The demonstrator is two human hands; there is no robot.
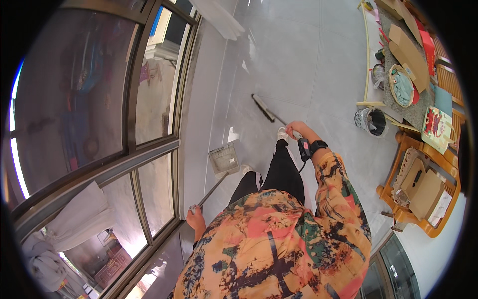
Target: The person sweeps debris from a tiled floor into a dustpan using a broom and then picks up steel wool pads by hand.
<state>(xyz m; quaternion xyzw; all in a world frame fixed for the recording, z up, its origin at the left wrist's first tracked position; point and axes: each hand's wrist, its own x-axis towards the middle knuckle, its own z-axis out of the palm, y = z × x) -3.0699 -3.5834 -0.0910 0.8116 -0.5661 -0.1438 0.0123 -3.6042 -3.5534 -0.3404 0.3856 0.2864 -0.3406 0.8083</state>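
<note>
My right hand [295, 129] is closed around the handle of a broom [263, 108], held out in front of my right foot. The broom's long dark-bristled head rests at an angle on the grey tiled floor [283, 71]. In my left hand [195, 216], down by the window side, is the upper end of a long thin handle. That handle runs to a dustpan [224, 158], which lies on the floor ahead of my left shoe [246, 169]. The pan looks pale and stained inside. Whether any dirt lies in it is hard to tell.
Metal-framed sliding windows [155, 142] line the left wall, with a white curtain [220, 18] at the top. On the right stand a stone-topped table [392, 41] carrying cardboard and a basket [402, 86], a waste bin [369, 121], and a wooden chair [429, 228] holding cardboard boxes.
</note>
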